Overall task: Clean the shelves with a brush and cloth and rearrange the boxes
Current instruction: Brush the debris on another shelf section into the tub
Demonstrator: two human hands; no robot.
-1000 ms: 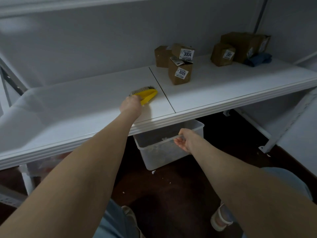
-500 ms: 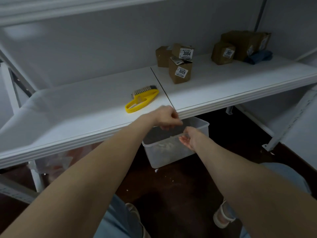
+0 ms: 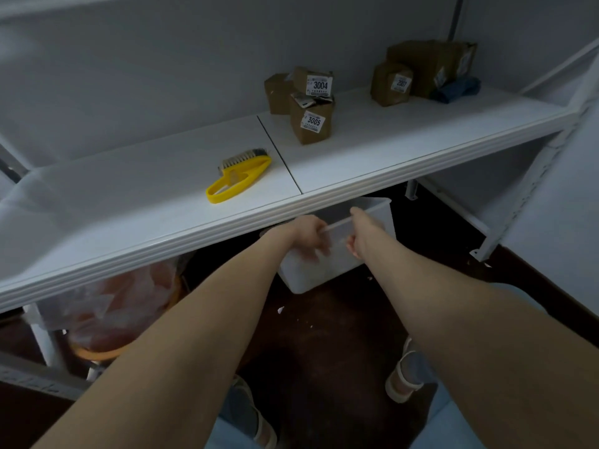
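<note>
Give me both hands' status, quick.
Left hand: fingers curled over the near rim of the clear bin, gripping it.
Right hand: gripping the same rim, beside the left.

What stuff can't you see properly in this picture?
All in the head view:
1. Inside the see-through plastic bin: hidden by the white shelf and by the left hand and right hand gripping its rim.
2. Orange thing in a clear bag: shelf cuts off its top; bag blurs it.
3. Big brown cardboard box: label too small to read.
</note>
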